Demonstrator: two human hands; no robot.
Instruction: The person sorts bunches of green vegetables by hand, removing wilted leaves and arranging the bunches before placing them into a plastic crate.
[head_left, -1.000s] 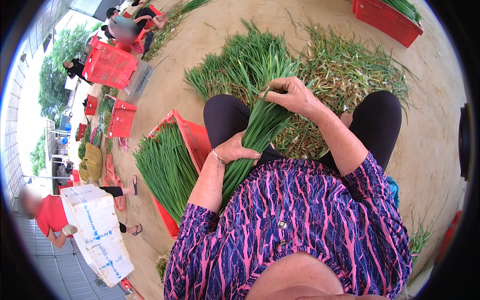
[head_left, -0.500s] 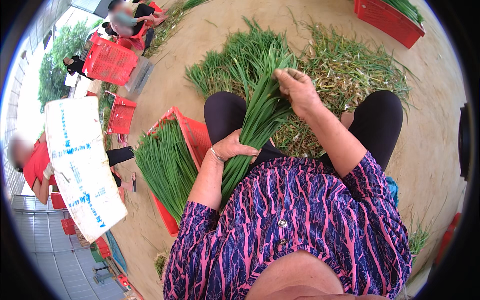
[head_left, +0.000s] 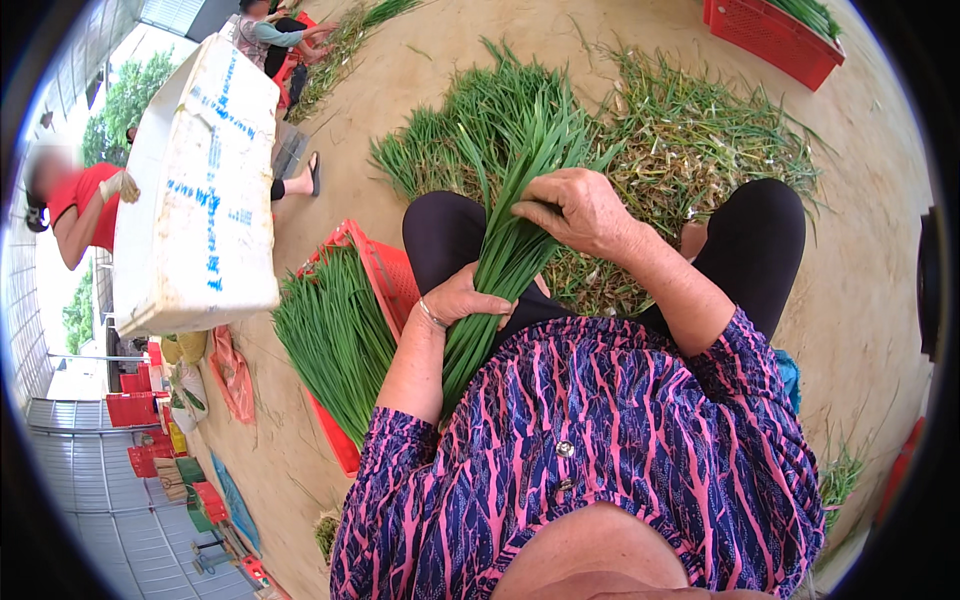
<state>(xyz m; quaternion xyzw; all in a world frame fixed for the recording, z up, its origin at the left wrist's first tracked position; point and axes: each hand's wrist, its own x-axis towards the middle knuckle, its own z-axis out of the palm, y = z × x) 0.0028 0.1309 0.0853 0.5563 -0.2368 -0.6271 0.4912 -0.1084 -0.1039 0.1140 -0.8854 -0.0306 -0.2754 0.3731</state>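
My left hand [head_left: 468,298] is closed around a thick bunch of long green chives [head_left: 510,235], its thumb lying across the stems. Over the leafy upper part of that bunch is my right hand [head_left: 578,213], thumb and fingers pinched together on some of the leaves. Just left of my left forearm stands a red plastic crate [head_left: 383,270] filled with neatly laid chives [head_left: 335,345]. Beyond my knees lies a loose heap of green chives [head_left: 440,135] on the ground.
Right of that heap spreads a pile of yellowed trimmings [head_left: 690,150]. Another red crate [head_left: 780,45] with greens stands at the far right. On the left, a person in red [head_left: 90,205] carries a large white foam box [head_left: 205,200]. Someone else sits farther back near more greens.
My right hand has moved down and left along the bunch, nearer my left hand. The left hand stays in place. The person with the white box has moved farther away, toward the top.
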